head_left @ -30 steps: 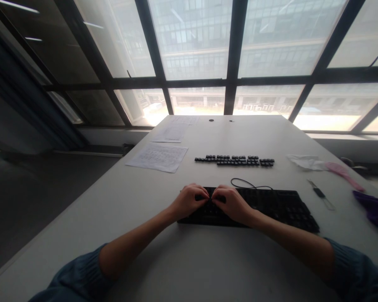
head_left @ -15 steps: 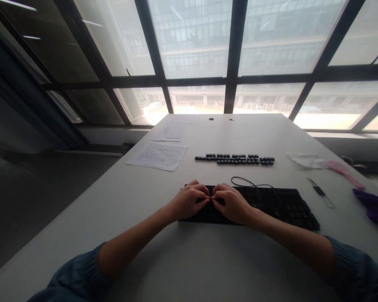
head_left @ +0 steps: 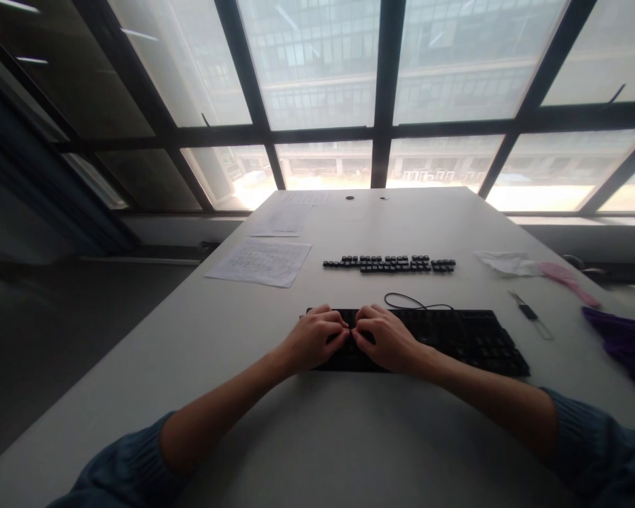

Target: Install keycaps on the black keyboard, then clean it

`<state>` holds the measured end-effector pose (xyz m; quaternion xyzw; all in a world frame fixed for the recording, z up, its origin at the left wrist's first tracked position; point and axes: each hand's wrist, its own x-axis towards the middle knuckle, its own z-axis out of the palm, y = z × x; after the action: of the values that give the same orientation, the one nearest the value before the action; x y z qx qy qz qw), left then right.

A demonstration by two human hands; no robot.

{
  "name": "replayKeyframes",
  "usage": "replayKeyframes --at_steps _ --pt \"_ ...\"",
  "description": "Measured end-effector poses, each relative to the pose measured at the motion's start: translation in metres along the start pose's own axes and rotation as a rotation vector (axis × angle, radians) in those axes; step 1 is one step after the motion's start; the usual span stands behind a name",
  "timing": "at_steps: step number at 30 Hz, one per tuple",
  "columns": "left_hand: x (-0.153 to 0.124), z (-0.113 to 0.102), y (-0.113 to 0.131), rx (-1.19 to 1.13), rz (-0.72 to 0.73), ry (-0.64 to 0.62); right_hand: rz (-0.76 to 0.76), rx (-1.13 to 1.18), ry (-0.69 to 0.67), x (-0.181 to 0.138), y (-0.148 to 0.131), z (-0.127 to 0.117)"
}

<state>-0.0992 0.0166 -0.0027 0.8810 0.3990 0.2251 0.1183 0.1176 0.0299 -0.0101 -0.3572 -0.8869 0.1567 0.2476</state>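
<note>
A black keyboard point(head_left: 444, 337) lies on the white table, and both my hands are over its left half. The fingers of my left hand point(head_left: 320, 339) are pinched together just above the keys. Facing it, my right hand point(head_left: 385, 337) is also closed in a pinch, its fingertips almost meeting the left ones. Anything between the fingertips is too small and dark to make out. Behind the keyboard, loose black keycaps point(head_left: 391, 264) are laid out in rows. The keyboard's cable point(head_left: 402, 296) loops at its back edge.
Printed sheets point(head_left: 259, 262) lie at the left. To the right are a keycap puller point(head_left: 530, 314) with a dark handle and wire loop, a white tissue point(head_left: 502, 264), a pink item point(head_left: 569, 282) and a purple cloth point(head_left: 621, 342). Windows stand beyond the table point(head_left: 233, 423).
The whole view has shifted slightly, so things sit a little further left and up. Both hands stay pinched at nearly the same spot over the keyboard.
</note>
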Motion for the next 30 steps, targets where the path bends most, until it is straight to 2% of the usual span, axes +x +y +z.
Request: replayKeyframes --at_steps 3,6,9,11,13,16,19,23,30 --pt "0.003 0.0 -0.001 -0.09 -0.065 0.04 0.027 0.056 -0.001 0.0 0.0 -0.002" --pt "0.012 -0.005 -0.01 -0.172 -0.134 0.132 0.076 0.1 0.004 0.002 0.004 -0.01" --pt "0.033 -0.012 -0.028 -0.115 -0.175 0.227 0.141 0.058 0.026 0.013 0.02 -0.023" --pt "0.055 -0.013 -0.041 -0.041 -0.171 0.246 0.197 -0.03 0.047 0.028 0.038 -0.032" --pt "0.082 -0.011 -0.052 0.043 -0.159 0.221 0.236 -0.167 0.067 0.048 0.059 -0.04" --pt "0.12 0.0 -0.063 0.208 -0.216 0.141 0.267 -0.377 0.03 0.078 0.088 -0.044" --pt "0.146 0.013 -0.066 0.304 -0.236 0.063 0.265 -0.429 0.006 0.096 0.106 -0.039" --pt "0.159 0.026 -0.068 0.33 -0.224 0.033 0.225 -0.43 -0.014 0.103 0.115 -0.028" --pt "0.159 0.032 -0.072 0.297 -0.206 0.015 0.179 -0.396 -0.011 0.105 0.115 -0.021"
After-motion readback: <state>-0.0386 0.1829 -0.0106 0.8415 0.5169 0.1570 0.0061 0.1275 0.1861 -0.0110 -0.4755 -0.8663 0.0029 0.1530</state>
